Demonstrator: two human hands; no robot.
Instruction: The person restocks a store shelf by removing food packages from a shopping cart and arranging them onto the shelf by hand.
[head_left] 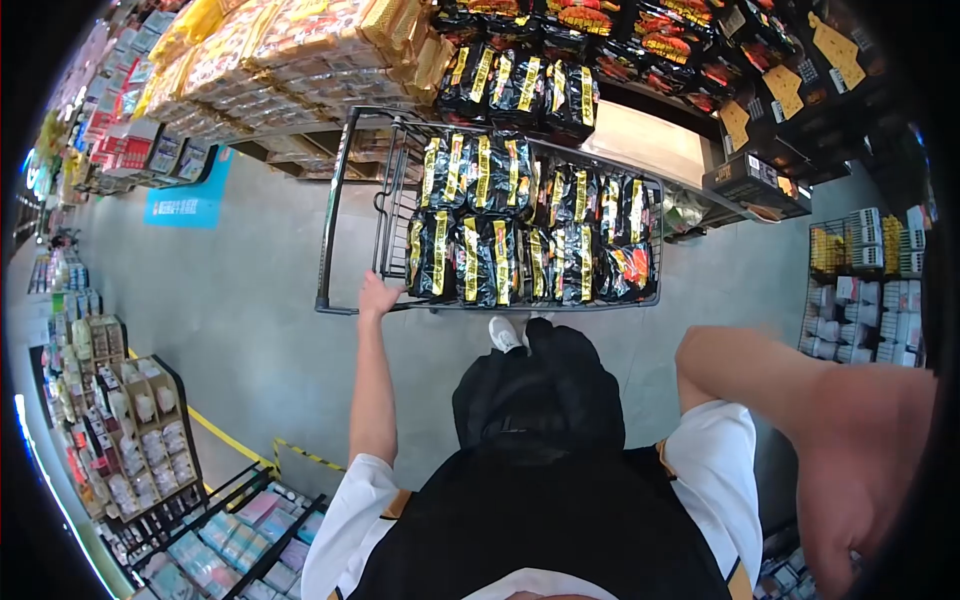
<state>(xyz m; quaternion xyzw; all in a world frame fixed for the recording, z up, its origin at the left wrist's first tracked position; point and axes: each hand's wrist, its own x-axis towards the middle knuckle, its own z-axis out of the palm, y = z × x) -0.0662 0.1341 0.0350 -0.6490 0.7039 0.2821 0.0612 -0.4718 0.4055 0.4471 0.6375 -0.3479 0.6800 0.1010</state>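
A black wire shopping cart stands crosswise in front of me, filled with black snack packages that carry yellow strips. My left hand rests at the cart's near left edge, its fingers partly spread against the frame. Raised close to the camera at the right, my right hand is large and blurred. Its fingers point down and are partly lost in the dark rim of the view, so their pose is unclear. It is apart from the cart.
Stacked yellowish packages fill a display behind the cart at the left. More black bags and black cartons stand behind and right. Shelves line the left, a wire rack the right. Grey floor surrounds the cart.
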